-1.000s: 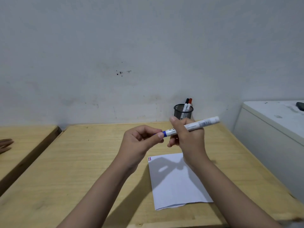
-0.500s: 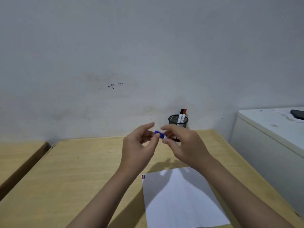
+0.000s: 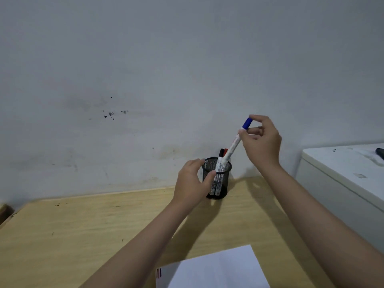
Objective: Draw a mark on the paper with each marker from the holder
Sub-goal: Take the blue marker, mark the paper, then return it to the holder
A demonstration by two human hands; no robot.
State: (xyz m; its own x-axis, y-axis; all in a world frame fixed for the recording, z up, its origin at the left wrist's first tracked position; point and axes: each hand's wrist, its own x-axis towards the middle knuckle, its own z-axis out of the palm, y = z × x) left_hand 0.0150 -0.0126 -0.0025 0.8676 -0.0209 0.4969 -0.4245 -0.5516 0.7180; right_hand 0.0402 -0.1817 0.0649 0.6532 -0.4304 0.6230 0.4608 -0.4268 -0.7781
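Dim, flat light from upper left; my arms and the holder [image 3: 223,179] cast soft shadows rightward on the table [image 3: 62,235]. Edges bend, wide-angle.

A plain study or office corner. Wooden counter [image 3: 83,225] meets scuffed wall [image 3: 145,69], white cabinet [image 3: 336,190] right of the right grip [image 3: 260,140].

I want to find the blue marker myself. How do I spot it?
On the wooden table, at its far edge by the wall, stands a black mesh holder. The blue marker leans out of its top, pinched by the right hand. Its cap is blue, unlike the black marker and red marker standing inside.
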